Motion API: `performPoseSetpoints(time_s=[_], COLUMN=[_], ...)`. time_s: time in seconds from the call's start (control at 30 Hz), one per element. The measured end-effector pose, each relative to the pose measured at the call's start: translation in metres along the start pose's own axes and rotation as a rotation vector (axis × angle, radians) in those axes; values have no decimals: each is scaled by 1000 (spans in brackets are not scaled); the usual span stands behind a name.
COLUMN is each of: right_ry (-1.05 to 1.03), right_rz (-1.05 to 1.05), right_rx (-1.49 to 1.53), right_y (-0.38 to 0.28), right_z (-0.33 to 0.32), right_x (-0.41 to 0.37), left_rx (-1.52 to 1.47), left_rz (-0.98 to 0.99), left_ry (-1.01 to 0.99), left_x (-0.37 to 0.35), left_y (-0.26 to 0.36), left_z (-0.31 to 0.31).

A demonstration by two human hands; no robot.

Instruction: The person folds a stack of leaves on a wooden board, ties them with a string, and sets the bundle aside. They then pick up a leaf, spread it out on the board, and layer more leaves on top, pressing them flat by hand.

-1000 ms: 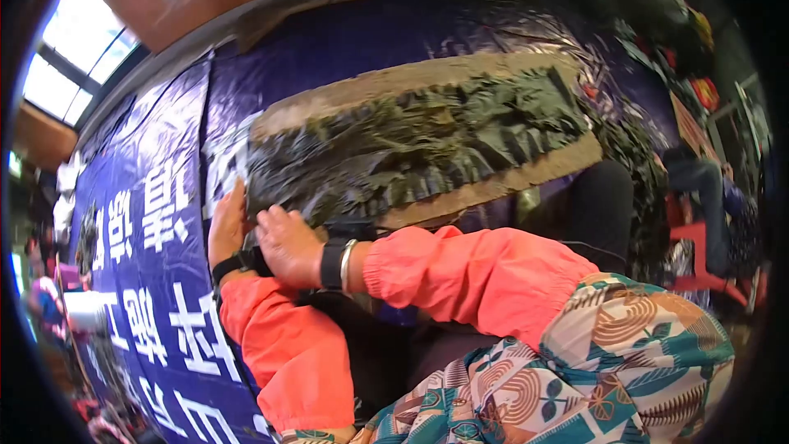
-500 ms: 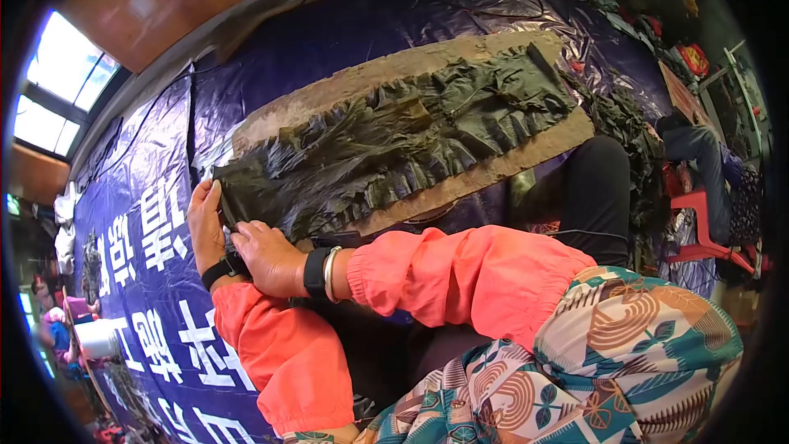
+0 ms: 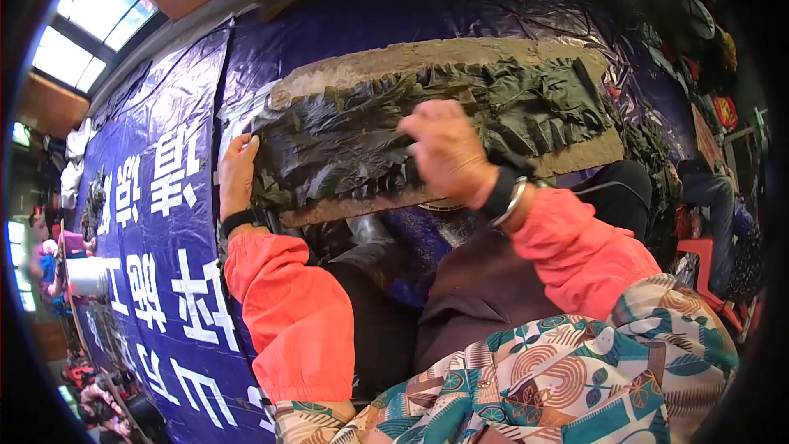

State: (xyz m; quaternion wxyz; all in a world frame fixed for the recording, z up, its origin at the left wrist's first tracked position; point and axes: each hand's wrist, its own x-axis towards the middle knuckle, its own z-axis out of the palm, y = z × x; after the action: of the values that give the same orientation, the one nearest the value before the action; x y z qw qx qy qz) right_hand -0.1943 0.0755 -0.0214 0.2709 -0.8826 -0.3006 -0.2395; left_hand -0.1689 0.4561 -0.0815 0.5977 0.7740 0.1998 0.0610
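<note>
A long wrinkled sheet of dark green kelp [image 3: 345, 127] lies lengthwise over a worn brown board [image 3: 579, 156], whose bare edges show along both long sides. At the kelp's left end, my left hand [image 3: 237, 174] pinches the corner between thumb and fingers. My right hand [image 3: 448, 152] is over the middle of the kelp with its fingers curled in, slightly blurred. Whether it grips anything or touches the kelp is hidden.
Blue plastic sheeting with white characters [image 3: 197, 288] spreads under and left of the board. More dark kelp [image 3: 649, 140] is heaped beyond its right end. A red stool [image 3: 703, 259] and a person's leg [image 3: 713, 214] are at the right. My knees are under the board's near edge.
My right hand has left the kelp's left end beside my left hand and moved right, over the middle, fingers now curled. My left hand stays at the corner. The view has shifted slightly.
</note>
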Motion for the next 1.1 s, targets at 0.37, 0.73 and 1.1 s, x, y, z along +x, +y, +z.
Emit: performPoseSetpoints(time_s=[0.37, 0.73, 1.1], right_ry=[-242, -322, -121], right_rz=[93, 295, 93], right_rx=[-91, -251, -63], right_y=[39, 101, 44], right_z=[-16, -17, -23], right_x=[-23, 14, 22], left_rx=[354, 369, 228], left_rz=[139, 62, -86], left_ry=[92, -81, -94], left_x=[-9, -6, -11], left_y=[10, 1, 0], left_z=[9, 3, -1])
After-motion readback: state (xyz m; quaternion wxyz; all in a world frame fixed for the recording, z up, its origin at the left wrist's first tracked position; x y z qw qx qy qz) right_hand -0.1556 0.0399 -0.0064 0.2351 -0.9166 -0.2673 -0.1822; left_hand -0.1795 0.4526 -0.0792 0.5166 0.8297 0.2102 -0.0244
